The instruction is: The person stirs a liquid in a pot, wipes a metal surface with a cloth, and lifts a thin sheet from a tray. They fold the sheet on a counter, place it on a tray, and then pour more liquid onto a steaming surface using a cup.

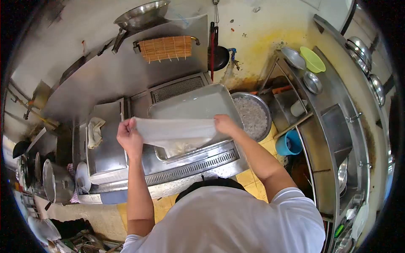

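Note:
A thin white sheet of cloth or plastic (175, 128) is stretched sideways between my two hands, its upper edge pulled nearly straight. My left hand (130, 138) pinches the left end, fingers closed. The right end is gripped by my right hand (224, 125), with the fingers curled over the edge. Beneath the sheet lies a large shallow metal tray (190, 101), tilted across the steel cooking counter. Pale, lumpy material (179, 147) shows under the sheet's lower edge, over the tray's near side.
A big metal bowl of whitish pieces (253, 114) stands right of the tray. On the left, a folded cloth (95, 131) rests on a steel griddle cover (109, 147). A blue bucket (289, 143) sits below the steel sink shelf (333, 97). A bamboo mat (166, 48) hangs behind.

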The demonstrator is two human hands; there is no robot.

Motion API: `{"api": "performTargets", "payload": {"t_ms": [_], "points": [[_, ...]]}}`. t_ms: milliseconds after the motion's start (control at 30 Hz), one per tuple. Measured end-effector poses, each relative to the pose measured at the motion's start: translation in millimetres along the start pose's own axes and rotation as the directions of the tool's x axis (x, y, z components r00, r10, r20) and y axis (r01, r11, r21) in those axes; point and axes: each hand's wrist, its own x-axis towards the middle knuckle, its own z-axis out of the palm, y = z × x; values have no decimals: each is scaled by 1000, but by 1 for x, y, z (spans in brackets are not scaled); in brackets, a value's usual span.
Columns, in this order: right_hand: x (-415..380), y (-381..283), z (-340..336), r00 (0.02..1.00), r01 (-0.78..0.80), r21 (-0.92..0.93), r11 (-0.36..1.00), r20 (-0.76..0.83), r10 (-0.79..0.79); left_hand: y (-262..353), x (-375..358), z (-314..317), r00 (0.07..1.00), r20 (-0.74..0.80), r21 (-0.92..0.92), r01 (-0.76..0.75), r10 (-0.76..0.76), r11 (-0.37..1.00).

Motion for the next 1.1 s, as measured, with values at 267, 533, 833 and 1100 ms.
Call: {"api": "performTargets", "payload": {"t_ms": [267, 533, 833, 1100], "points": [[-5, -47, -48, 998, 1, 264, 964, -55, 14, -164, -63, 24, 941, 298, 359, 43, -158, 932], [20, -147, -82, 958, 231, 735, 638, -57, -280, 56, -48, 78, 682, 728, 7, -112, 71, 994], [25, -152, -46, 995, -24, 707, 707, 86, -53, 118, -6, 72, 871, 383, -97, -292, 307, 951], [6, -34, -13, 985, -165, 313, 935, 98, 141, 84, 14, 45, 962, 227, -90, -137, 154, 986]]}}
